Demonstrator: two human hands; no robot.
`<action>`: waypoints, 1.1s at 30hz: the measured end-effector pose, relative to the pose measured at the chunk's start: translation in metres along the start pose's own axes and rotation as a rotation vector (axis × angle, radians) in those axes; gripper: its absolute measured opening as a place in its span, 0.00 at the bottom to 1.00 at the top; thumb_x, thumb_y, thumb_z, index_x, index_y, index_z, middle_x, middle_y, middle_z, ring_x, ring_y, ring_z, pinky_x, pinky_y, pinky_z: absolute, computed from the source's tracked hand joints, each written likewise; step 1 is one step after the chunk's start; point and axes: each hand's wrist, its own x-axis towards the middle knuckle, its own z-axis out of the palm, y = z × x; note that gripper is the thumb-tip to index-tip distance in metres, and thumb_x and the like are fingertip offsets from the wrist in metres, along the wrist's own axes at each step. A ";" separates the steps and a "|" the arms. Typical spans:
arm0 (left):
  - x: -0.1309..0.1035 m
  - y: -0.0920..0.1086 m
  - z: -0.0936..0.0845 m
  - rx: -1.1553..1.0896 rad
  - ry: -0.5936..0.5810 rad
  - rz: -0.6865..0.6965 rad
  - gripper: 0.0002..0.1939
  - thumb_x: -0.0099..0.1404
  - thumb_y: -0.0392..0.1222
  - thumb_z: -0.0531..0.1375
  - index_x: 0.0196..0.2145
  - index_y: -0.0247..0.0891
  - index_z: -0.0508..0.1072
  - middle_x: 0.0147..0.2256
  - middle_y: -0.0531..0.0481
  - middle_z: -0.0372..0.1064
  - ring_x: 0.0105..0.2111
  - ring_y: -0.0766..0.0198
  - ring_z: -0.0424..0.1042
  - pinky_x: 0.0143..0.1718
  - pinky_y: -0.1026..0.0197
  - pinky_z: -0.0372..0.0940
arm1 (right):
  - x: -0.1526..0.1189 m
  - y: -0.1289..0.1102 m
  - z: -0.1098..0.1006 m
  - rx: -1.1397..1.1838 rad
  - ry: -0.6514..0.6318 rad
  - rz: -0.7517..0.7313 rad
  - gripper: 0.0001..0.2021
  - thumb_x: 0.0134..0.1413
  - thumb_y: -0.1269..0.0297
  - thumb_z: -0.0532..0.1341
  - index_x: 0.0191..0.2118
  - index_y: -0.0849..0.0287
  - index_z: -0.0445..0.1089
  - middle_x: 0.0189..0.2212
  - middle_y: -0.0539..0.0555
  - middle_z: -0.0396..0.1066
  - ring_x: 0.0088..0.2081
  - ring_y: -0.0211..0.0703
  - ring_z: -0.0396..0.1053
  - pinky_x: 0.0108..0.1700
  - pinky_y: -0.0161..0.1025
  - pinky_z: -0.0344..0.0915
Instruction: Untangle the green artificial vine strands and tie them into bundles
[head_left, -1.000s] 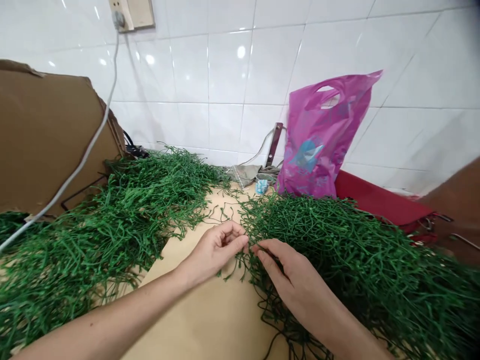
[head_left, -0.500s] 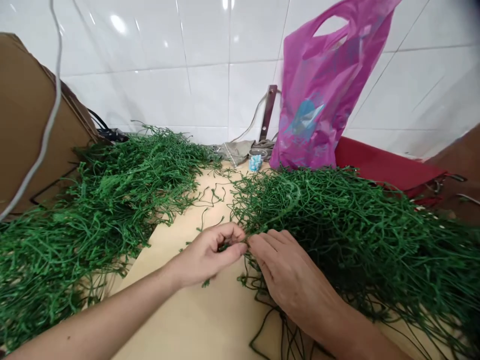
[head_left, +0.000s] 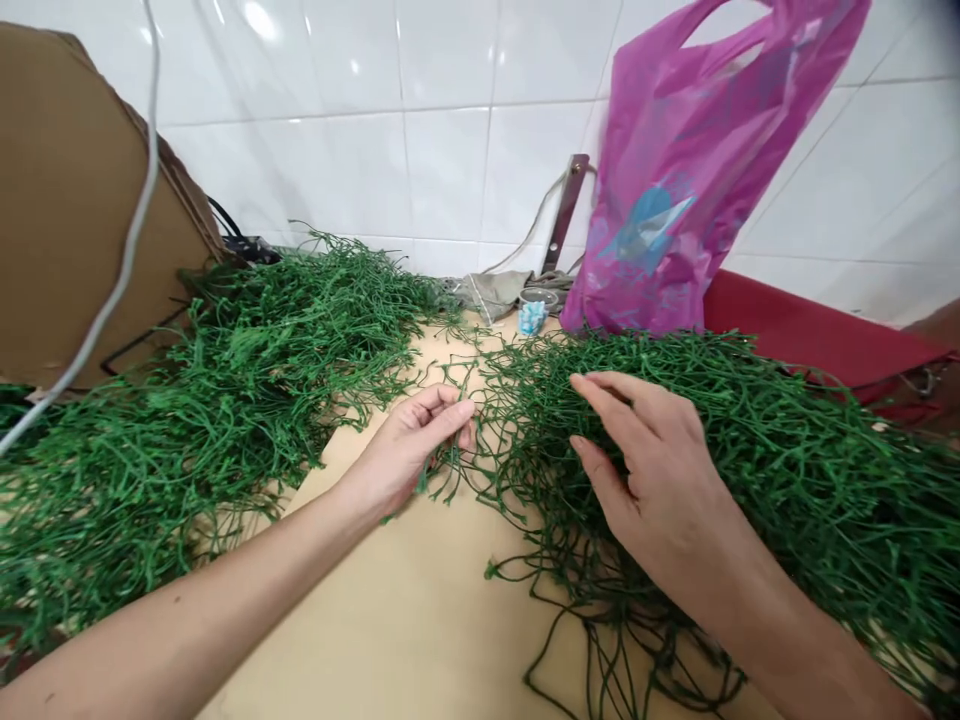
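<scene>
Thin green strands with small knotted ends lie in two big heaps, a left heap (head_left: 300, 330) and a right heap (head_left: 817, 470). My left hand (head_left: 420, 440) is closed, thumb against fingers, over the table between the heaps, with green strands (head_left: 450, 470) showing under and beside its fingers. My right hand (head_left: 652, 460) is raised over the near-left part of the right heap, thumb and fingers apart, holding nothing. Loose dark green strands (head_left: 600, 640) trail toward the front below it.
A pink plastic bag (head_left: 675, 180) stands at the back, beside a red folder-like item (head_left: 817, 330). Left of the bag is a small cup with blue-white pieces (head_left: 532, 315). A cardboard box (head_left: 82, 200) and a hanging white cable (head_left: 127, 240) are at the left.
My hands were together at the fingertips; they are now apart. My right hand has opened and moved right over the heap. The view has shifted a little, and my left hand appears higher.
</scene>
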 end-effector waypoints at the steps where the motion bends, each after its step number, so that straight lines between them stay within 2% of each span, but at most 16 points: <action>1: 0.000 0.000 0.001 -0.004 0.022 0.006 0.16 0.59 0.52 0.67 0.28 0.38 0.68 0.23 0.56 0.67 0.25 0.69 0.63 0.30 0.65 0.60 | -0.001 -0.002 0.003 -0.041 0.051 -0.017 0.18 0.66 0.64 0.54 0.58 0.61 0.67 0.54 0.66 0.68 0.58 0.59 0.63 0.61 0.58 0.60; 3: -0.003 0.001 0.004 -0.005 0.041 0.026 0.16 0.56 0.49 0.70 0.28 0.39 0.69 0.23 0.56 0.67 0.25 0.70 0.63 0.30 0.66 0.61 | -0.004 -0.010 0.006 0.003 0.051 -0.003 0.18 0.66 0.62 0.56 0.58 0.60 0.67 0.54 0.65 0.68 0.58 0.58 0.64 0.61 0.58 0.61; 7: -0.014 0.003 0.013 0.030 -0.017 0.045 0.14 0.54 0.45 0.72 0.27 0.39 0.71 0.26 0.55 0.68 0.25 0.71 0.64 0.28 0.66 0.61 | -0.008 -0.034 0.010 0.326 -0.153 0.186 0.15 0.61 0.57 0.61 0.51 0.55 0.71 0.47 0.58 0.76 0.48 0.51 0.74 0.49 0.48 0.73; 9: -0.018 0.003 0.017 0.023 -0.085 0.001 0.13 0.57 0.47 0.71 0.29 0.39 0.72 0.27 0.54 0.70 0.24 0.71 0.65 0.28 0.65 0.62 | -0.009 -0.042 0.012 0.458 -0.230 0.305 0.12 0.57 0.59 0.64 0.46 0.54 0.72 0.43 0.56 0.79 0.42 0.49 0.76 0.44 0.44 0.75; 12: -0.021 0.003 0.019 -0.004 -0.132 -0.036 0.14 0.58 0.50 0.69 0.30 0.39 0.73 0.27 0.53 0.71 0.26 0.69 0.67 0.30 0.65 0.64 | -0.009 -0.044 0.015 0.579 -0.250 0.423 0.08 0.56 0.62 0.63 0.42 0.54 0.71 0.38 0.53 0.80 0.39 0.46 0.78 0.40 0.40 0.74; 15: -0.020 0.003 0.017 -0.001 -0.127 -0.023 0.12 0.58 0.48 0.70 0.33 0.38 0.76 0.29 0.52 0.73 0.29 0.67 0.70 0.34 0.64 0.66 | -0.008 -0.037 0.015 0.610 -0.226 0.423 0.06 0.60 0.64 0.59 0.42 0.53 0.71 0.36 0.51 0.80 0.39 0.43 0.78 0.40 0.37 0.73; 18: -0.019 0.003 0.014 0.005 -0.160 -0.019 0.08 0.59 0.40 0.68 0.37 0.38 0.77 0.31 0.53 0.74 0.30 0.68 0.70 0.36 0.64 0.66 | -0.007 -0.032 0.013 0.559 -0.208 0.372 0.07 0.62 0.65 0.57 0.40 0.53 0.72 0.35 0.51 0.79 0.38 0.42 0.76 0.41 0.36 0.72; 21: -0.018 0.001 0.013 0.002 -0.178 0.001 0.08 0.59 0.35 0.67 0.38 0.38 0.76 0.32 0.54 0.72 0.31 0.70 0.69 0.37 0.66 0.65 | -0.005 -0.033 0.011 0.537 -0.216 0.365 0.07 0.63 0.65 0.55 0.38 0.54 0.71 0.30 0.49 0.75 0.31 0.40 0.72 0.35 0.34 0.69; 25: -0.018 0.000 0.013 0.009 -0.149 0.025 0.08 0.59 0.34 0.67 0.36 0.37 0.72 0.30 0.56 0.69 0.30 0.71 0.66 0.34 0.67 0.62 | -0.003 -0.042 0.011 0.622 -0.288 0.409 0.10 0.64 0.58 0.55 0.35 0.55 0.69 0.23 0.47 0.64 0.25 0.38 0.62 0.25 0.33 0.62; 28: -0.017 -0.001 0.013 0.050 -0.132 0.061 0.10 0.57 0.35 0.68 0.34 0.37 0.71 0.30 0.56 0.68 0.31 0.71 0.66 0.35 0.67 0.62 | -0.004 -0.043 0.015 0.631 -0.299 0.461 0.10 0.59 0.56 0.60 0.31 0.55 0.67 0.23 0.47 0.65 0.25 0.37 0.62 0.25 0.34 0.63; 33: -0.018 -0.002 0.013 0.153 -0.111 0.084 0.10 0.58 0.36 0.68 0.36 0.36 0.71 0.33 0.53 0.70 0.34 0.68 0.68 0.39 0.64 0.64 | -0.003 -0.035 0.017 0.733 -0.293 0.529 0.09 0.57 0.56 0.61 0.34 0.56 0.71 0.29 0.51 0.75 0.32 0.43 0.73 0.36 0.37 0.70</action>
